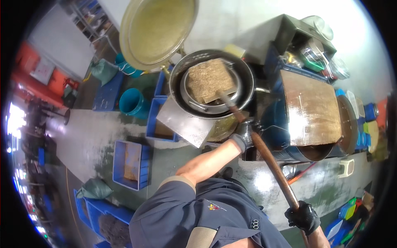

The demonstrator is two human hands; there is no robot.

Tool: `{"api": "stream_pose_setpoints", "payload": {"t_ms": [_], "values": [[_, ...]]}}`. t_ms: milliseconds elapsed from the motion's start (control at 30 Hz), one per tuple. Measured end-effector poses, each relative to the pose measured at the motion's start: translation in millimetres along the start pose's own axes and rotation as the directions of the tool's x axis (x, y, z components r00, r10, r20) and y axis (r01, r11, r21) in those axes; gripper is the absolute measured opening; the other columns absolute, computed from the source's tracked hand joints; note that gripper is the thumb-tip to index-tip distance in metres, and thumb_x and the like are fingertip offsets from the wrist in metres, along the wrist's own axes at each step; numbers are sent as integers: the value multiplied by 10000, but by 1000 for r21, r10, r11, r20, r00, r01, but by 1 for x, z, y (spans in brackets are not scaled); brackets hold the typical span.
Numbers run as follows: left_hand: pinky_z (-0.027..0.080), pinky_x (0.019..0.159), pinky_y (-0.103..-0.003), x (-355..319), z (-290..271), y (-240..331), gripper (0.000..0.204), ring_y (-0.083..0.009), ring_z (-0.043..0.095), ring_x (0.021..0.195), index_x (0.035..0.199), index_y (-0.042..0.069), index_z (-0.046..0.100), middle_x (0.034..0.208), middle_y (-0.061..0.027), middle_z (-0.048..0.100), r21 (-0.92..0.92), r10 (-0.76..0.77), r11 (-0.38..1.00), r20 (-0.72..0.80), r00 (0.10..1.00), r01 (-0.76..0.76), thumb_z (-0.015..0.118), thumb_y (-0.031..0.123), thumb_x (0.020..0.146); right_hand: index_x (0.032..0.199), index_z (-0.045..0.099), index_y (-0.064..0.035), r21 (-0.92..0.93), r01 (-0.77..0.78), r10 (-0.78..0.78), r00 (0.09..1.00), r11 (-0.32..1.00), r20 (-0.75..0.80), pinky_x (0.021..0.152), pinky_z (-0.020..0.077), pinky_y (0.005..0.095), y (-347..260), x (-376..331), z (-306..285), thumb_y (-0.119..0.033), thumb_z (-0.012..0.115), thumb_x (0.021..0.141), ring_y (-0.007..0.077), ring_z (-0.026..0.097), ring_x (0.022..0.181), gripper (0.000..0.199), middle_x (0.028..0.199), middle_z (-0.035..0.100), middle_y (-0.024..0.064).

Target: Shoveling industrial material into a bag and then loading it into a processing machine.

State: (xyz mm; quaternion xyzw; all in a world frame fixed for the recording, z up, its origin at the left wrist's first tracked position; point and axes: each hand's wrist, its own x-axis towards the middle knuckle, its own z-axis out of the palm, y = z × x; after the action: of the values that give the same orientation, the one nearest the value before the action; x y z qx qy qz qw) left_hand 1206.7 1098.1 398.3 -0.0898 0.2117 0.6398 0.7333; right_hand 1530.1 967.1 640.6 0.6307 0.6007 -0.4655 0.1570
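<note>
Both my hands, in dark gloves, are closed round the long brown wooden handle of a shovel (275, 167). My left hand (244, 134) grips it near its metal socket, with the arm stretched forward. My right hand (303, 218) holds it farther back, at the lower right. The shovel's metal head reaches over a round metal drum (177, 101). A squarish mass of brown, grainy material (211, 78) lies at that head, inside the drum's rim; it hides most of the blade. The drum's round yellowish lid (159, 31) stands raised behind it.
A metal sheet (186, 120) slopes beside the drum. Blue crates (142, 167) and a teal bucket (133, 102) stand on the left. To the right, a brown board (312, 107) lies over a large blue barrel (275, 120). A white stool (346, 168) stands farther right.
</note>
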Motion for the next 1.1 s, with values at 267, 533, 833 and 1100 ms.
{"api": "stream_pose_setpoints", "payload": {"t_ms": [267, 533, 833, 1100], "values": [[519, 647, -303, -52, 33, -12, 167, -170, 592, 678, 821, 94, 579, 717, -28, 597, -168, 219, 966, 134, 966, -196, 544, 239, 898, 732, 579, 45, -38, -8, 4, 995, 999, -102, 420, 480, 283, -34, -49, -28, -136, 647, 765, 143, 606, 452, 196, 522, 584, 87], [507, 626, -322, -154, -24, 32, 183, -185, 551, 623, 753, 99, 542, 650, -30, 545, -347, 380, 869, 7, 925, -354, 545, 210, 897, 732, 626, 2, -497, 283, -341, 940, 820, -28, 452, 492, 298, -16, -3, 11, -190, 652, 762, 137, 609, 455, 196, 506, 591, 74], [426, 526, -319, -303, -213, 110, 227, -178, 446, 538, 702, 163, 408, 586, -18, 390, -348, 578, 664, -324, 749, -662, 494, 177, 912, 769, 591, -42, -633, 647, -805, 51, -424, 592, 409, 451, 357, -62, 107, 166, -180, 592, 832, 237, 564, 430, 151, 580, 604, 109], [450, 486, -374, -397, -466, 157, 104, -233, 499, 535, 876, 96, 490, 648, -71, 514, -212, 382, 532, -804, 456, -820, 496, 189, 922, 891, 566, -176, -500, 854, -707, 265, -144, 656, 386, 414, 358, -112, 182, 391, -213, 542, 874, 218, 531, 432, 47, 608, 506, 49]]}}
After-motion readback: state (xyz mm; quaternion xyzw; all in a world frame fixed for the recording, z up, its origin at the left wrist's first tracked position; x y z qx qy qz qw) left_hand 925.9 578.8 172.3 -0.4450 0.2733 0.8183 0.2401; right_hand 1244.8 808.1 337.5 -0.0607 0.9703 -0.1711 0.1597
